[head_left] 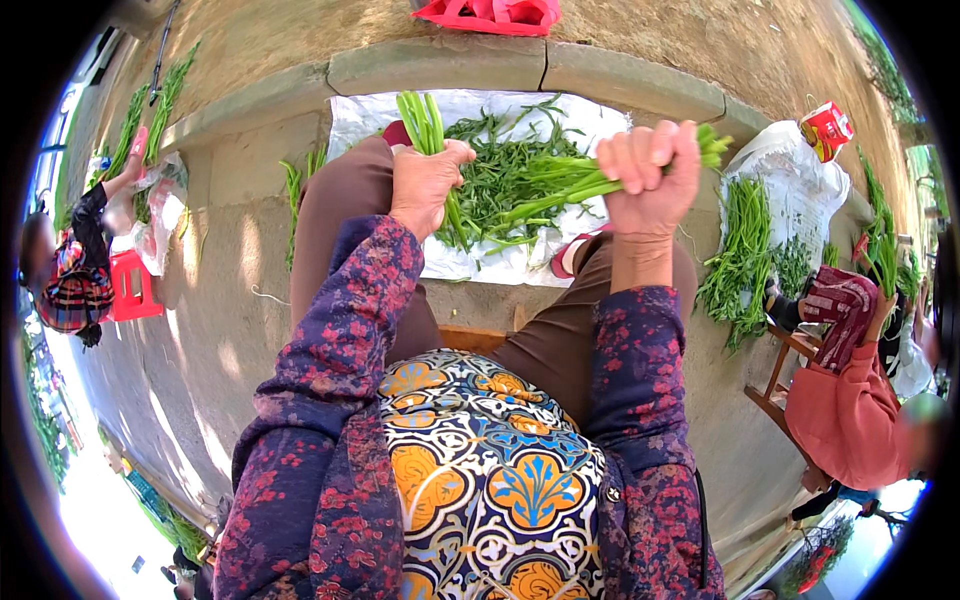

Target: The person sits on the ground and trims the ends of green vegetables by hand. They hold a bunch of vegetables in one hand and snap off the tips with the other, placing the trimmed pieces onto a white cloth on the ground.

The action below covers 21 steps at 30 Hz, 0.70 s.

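You are holding the left bunch (424, 120) in your left hand (428, 185), its fingers clamping round the green stems, which are standing above the fist. Your right hand (652, 175) is gripping the right bunch (578, 183), its fingers folding together over the stems, which are sticking out on both sides. Both bunches are showing above the white sheet (362, 112), where loose leaves (500, 160) are lying heaped.

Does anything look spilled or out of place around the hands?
Two spots, mildly. Left of the white rectangular sheet, some long green leafy stems lie on grey pavement, not among the loose green leaves. Rightward, a heap of long green stalks spills off a crumpled white sack onto the pavement.
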Tool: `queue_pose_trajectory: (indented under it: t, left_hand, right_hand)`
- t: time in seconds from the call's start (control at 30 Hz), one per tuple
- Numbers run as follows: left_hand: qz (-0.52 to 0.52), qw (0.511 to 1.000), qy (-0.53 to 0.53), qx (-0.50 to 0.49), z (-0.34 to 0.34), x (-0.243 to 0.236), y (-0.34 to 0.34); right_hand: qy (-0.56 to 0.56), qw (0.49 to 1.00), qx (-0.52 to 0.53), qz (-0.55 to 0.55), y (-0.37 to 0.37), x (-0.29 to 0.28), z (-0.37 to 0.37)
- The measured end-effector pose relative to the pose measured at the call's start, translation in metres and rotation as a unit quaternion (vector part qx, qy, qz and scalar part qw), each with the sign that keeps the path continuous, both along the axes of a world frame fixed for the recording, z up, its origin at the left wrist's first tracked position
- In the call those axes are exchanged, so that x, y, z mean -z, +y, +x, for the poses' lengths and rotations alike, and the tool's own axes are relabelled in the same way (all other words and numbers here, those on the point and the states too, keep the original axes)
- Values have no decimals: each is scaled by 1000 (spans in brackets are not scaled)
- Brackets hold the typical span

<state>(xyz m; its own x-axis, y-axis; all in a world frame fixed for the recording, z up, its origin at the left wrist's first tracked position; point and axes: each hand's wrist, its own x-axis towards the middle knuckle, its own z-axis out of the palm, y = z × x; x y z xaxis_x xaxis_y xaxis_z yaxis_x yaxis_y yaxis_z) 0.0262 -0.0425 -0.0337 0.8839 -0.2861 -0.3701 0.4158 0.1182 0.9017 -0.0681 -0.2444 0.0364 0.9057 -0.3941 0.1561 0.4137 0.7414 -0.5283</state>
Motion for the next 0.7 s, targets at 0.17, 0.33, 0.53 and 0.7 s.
queue_pose_trajectory:
  t: [0.17, 0.33, 0.53, 0.7]
  left_hand:
    - [-15, 999, -26, 16, 6, -16, 4]
    - [-58, 998, -13, 24, 18, -16, 21]
    - [-62, 998, -3, 1, 22, -29, 24]
    - [-52, 998, -13, 12, 22, -28, 21]
  right_hand:
    - [-24, 992, 32, 123, -28, 9, -7]
    - [60, 974, 116, 187, -47, 17, -17]
    - [182, 939, 208, 205, -50, 12, -15]
    - [160, 957, 183, 160, -55, 27, -15]
